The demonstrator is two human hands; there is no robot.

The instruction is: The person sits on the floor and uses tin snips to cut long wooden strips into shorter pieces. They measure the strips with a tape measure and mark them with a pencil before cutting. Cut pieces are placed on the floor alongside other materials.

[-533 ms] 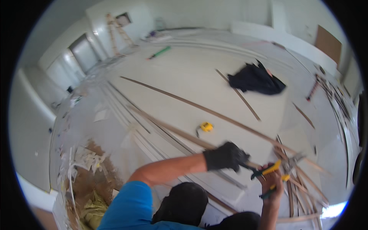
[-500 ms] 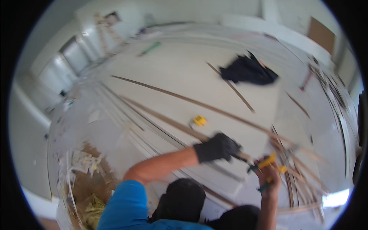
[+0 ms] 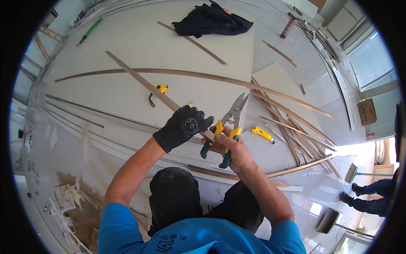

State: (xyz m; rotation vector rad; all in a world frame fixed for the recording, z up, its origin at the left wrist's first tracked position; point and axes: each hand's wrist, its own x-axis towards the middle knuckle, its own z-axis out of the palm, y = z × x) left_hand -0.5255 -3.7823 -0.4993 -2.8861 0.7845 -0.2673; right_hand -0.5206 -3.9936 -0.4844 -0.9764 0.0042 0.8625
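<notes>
My left hand (image 3: 185, 128), in a black glove, is closed around a long brown trim strip (image 3: 141, 81). The strip slants from the far left over the white board (image 3: 139, 51) down toward me, and its near end comes close to the fingers of my right hand (image 3: 238, 154). Bare, that hand grips tin snips (image 3: 233, 113) with yellow and green handles. Their metal blades point away from me, slightly parted, with nothing between them. Whether my right fingers also touch the strip's end cannot be told. Beyond the left glove lies a yellow tape measure (image 3: 161, 88) with a black strap.
Another long strip (image 3: 177, 73) crosses the board. A dark cloth (image 3: 211, 20) lies at its far side. To the right are a yellow utility knife (image 3: 262, 133) and a loose pile of strips (image 3: 292, 131). A person's legs (image 3: 372, 199) and a dustpan (image 3: 328, 220) show at far right.
My view has tilted down and sharpened. Both hands have come in front of my knees, and the snips, earlier blurred, now point away from me.
</notes>
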